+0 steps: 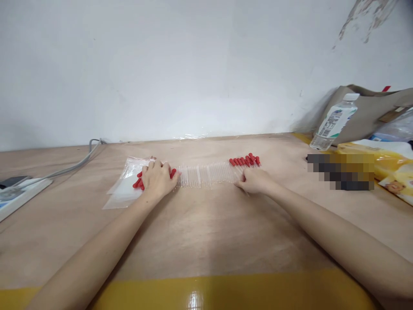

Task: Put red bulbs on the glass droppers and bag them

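Observation:
A long row of thin clear dropper tubes (pixel 206 174) lies side by side on the wooden table. At its right end, several tubes carry red rubber bulbs (pixel 248 160) on their far ends. My left hand (pixel 158 178) is at the row's left end, fingers curled, with a red rubber bulb (pixel 173 173) between fingertips and thumb. More loose red bulbs (pixel 138 184) show beside and under this hand, on a clear zip bag (pixel 121 189). My right hand (pixel 254 181) is closed in a pinch on a clear tube at the right end, its fingertips partly hiding the tube.
A power strip (pixel 29 196) with a grey cable (pixel 80 162) sits at the left. On the right are a water bottle (pixel 335 122), a grey-beige bag (pixel 371 107), a yellow package (pixel 374 157) and a pixelated dark item (pixel 338 172). A white wall (pixel 193 73) stands behind the table.

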Motion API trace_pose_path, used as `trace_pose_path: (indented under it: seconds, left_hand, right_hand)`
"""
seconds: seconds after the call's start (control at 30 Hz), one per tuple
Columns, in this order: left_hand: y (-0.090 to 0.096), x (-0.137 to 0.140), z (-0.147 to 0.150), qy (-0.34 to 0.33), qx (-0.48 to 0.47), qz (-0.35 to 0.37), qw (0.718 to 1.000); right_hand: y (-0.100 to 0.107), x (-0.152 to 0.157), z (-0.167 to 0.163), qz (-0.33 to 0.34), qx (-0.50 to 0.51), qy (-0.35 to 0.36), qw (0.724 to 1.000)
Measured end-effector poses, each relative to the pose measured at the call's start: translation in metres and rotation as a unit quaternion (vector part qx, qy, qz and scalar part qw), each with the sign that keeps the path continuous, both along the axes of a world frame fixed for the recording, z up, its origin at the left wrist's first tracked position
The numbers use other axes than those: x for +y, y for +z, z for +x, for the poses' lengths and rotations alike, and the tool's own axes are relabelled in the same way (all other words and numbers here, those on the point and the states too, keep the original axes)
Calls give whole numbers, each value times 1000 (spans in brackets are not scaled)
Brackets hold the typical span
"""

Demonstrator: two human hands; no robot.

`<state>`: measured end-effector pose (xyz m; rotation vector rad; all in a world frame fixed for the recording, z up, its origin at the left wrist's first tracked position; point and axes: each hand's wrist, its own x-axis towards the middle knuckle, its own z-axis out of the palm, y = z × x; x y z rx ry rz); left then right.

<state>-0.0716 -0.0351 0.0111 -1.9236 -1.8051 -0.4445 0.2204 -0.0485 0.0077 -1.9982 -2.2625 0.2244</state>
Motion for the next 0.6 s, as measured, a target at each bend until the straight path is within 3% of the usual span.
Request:
trace_pose_path:
  seconds: [0.23, 0.43, 0.5, 0.6]
  left_hand:
    - [-7, 2, 2, 31, 32, -38, 998]
    - [-1, -1, 4, 30, 27, -11, 999]
    - [-1, -6, 11, -12, 19, 19, 1000]
    - [-9, -16, 28, -168, -16, 42, 985]
  right_hand:
    - [-16, -5, -7, 76, -76, 9, 994]
    - [-24, -8, -16, 278, -120, 63, 951]
    - [-29, -8, -18, 323, -95, 117, 934]
    - [-32, -10, -20, 341, -9, 228, 912]
